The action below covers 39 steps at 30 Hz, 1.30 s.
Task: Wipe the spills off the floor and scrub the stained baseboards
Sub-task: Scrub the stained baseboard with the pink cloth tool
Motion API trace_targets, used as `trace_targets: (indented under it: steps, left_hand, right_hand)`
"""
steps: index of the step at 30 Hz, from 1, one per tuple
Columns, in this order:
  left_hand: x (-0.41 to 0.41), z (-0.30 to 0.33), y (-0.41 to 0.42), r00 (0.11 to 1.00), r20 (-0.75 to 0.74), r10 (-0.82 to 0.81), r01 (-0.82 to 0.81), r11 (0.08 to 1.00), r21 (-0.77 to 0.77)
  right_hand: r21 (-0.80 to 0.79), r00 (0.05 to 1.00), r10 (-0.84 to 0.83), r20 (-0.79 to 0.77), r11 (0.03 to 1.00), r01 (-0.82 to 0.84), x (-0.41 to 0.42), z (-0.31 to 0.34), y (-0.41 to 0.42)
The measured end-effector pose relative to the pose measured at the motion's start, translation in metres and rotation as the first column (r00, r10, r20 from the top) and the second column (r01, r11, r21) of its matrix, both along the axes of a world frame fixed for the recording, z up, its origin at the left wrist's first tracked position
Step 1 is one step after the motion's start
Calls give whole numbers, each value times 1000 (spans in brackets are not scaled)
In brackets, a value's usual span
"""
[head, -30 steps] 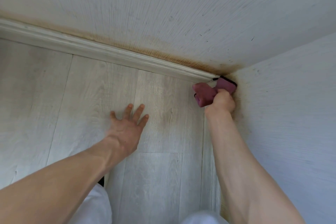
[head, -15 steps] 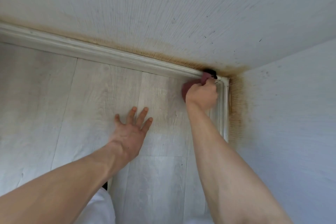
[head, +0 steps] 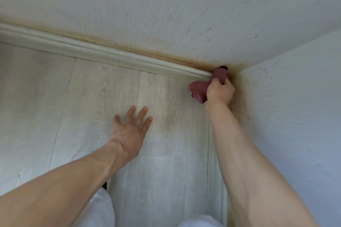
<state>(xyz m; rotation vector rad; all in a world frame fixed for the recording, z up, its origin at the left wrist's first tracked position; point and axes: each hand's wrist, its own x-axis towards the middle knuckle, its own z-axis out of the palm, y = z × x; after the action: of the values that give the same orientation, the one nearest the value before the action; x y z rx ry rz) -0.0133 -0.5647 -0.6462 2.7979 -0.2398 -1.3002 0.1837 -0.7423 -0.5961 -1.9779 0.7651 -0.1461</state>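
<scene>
**Corner scrub, baseboard end**

While the left hand (head: pixel 129 134) lay flat on the floor (head: pixel 92 101), fingers spread and straight, apparently as a prop for the lean forward, the right hand (head: pixel 219 91) gripped a pink cloth (head: pixel 198 88) with curled fingers and pushed it into the corner where the baseboard (head: pixel 110 55) met the side wall (head: pixel 295 116). A dark piece showed at the cloth's top edge; possibly a scrub backing, too small to tell. Brown staining (head: pixel 166 54) ran along the wall just above the baseboard and down the corner.

Compared with half a second earlier, the right hand had shifted rightward, deeper into the corner, now covering the vertical trim that was exposed. The left hand was unmoved.
</scene>
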Motion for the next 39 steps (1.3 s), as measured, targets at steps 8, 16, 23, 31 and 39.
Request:
trace_targets:
  steps: [8, 16, 23, 31, 39]
  left_hand:
    - [5, -1, 6, 1000, -18, 0, -1, 999, -54]
    - [7, 3, 5, 999, -31, 18, -19, 999, -38]
    - [5, 9, 0, 998, -12, 55, -55, 998, -24]
    - [-1, 12, 2, 999, 21, -24, 24, 1000, 10]
    - [2, 17, 7, 998, 1, -57, 57, 998, -19]
  right_hand:
    - [-253, 982, 135, 133, 963, -98, -18, -24, 38]
    - [-369, 772, 605, 195, 774, -514, -56, -28, 138]
    - [53, 869, 479, -126, 878, -476, -72, -23, 91]
    - [627, 939, -55, -338, 731, 269, -46, -23, -33]
    - [281, 926, -260, -273, 899, 336, 11, -32, 15]
